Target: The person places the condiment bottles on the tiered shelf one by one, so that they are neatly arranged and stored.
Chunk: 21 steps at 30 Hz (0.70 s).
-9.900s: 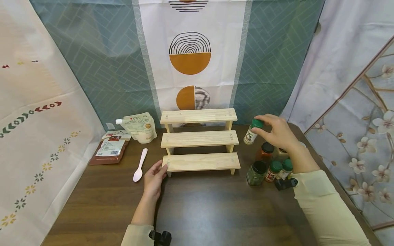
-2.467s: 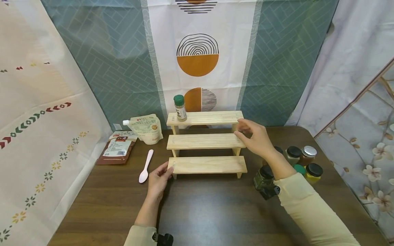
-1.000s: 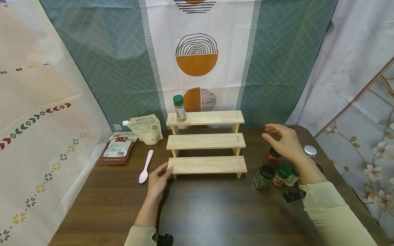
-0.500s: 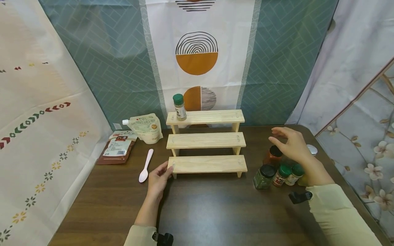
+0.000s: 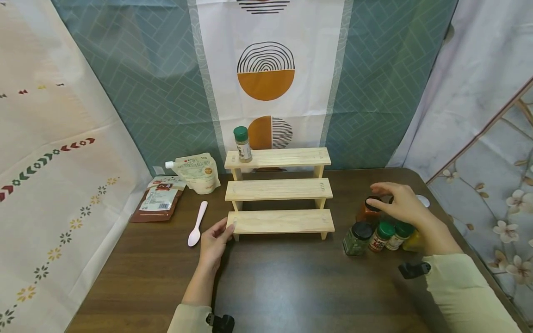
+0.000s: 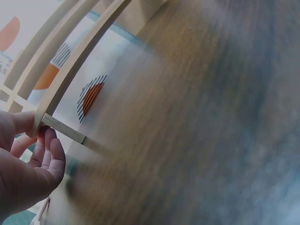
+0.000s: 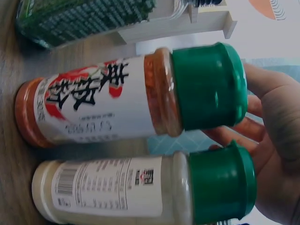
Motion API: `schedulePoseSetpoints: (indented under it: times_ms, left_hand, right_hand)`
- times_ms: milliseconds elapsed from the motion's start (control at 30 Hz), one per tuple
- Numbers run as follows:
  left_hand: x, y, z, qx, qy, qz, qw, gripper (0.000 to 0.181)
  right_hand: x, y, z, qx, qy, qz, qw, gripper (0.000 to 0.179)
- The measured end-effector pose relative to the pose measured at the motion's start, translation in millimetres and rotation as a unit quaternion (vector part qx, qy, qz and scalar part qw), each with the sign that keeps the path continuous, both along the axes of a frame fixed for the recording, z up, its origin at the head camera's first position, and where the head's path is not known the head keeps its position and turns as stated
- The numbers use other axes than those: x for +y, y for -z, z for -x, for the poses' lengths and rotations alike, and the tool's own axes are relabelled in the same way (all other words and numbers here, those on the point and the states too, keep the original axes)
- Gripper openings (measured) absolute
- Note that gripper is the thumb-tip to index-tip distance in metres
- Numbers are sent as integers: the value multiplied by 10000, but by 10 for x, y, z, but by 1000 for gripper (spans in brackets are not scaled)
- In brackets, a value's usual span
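Note:
My left hand (image 5: 214, 243) pinches the left end of the lowest step of a three-tier wooden rack (image 5: 279, 222); its thumb lies on the board, fingers underneath, in the left wrist view. Over a group of spice jars at the right, my right hand (image 5: 401, 206) reaches with thumb and fingers spread apart. Its thumb overlaps the black lid of a jar with orange-red contents (image 5: 366, 215). Nearer stand a chili powder shaker (image 7: 103, 101) and a pale seasoning shaker (image 7: 112, 187), both green-capped. A green-capped shaker (image 5: 243, 148) stands on the top step's left end.
A jar of green herbs (image 5: 356, 240) stands left of the shakers, a yellow jar (image 5: 413, 241) to their right. Left of the rack lie a pink spoon (image 5: 197, 224) and a brown packet (image 5: 158, 201), with a spouted pouch (image 5: 197, 173) behind. Curtains hang around the table.
The green-capped shaker has gone from the right hand to the top step. My right hand has since moved from the rack back over the jars. The left hand keeps its hold on the rack.

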<state>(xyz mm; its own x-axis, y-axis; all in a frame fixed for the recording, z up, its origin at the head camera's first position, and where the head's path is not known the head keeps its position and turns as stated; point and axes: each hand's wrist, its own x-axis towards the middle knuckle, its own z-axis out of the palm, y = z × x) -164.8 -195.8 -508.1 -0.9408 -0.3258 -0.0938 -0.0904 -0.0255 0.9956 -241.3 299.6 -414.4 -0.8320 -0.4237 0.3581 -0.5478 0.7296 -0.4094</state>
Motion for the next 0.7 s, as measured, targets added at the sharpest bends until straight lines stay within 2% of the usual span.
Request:
schedulePoseSetpoints:
  times_ms: [200, 433, 700]
  left_hand:
    - [5, -12, -5, -19, -22, 44, 10000, 41]
    - [11, -22, -9, 20, -24, 40, 10000, 41]
    - [11, -47, -20, -42, -37, -5, 10000, 40]
  right_hand:
    - [63, 10, -16, -154, -116, -227, 9996, 58]
    - [81, 36, -9, -241, -178, -475, 9984, 55]
    - [49, 103, -15, -112, -95, -494, 9987, 51]
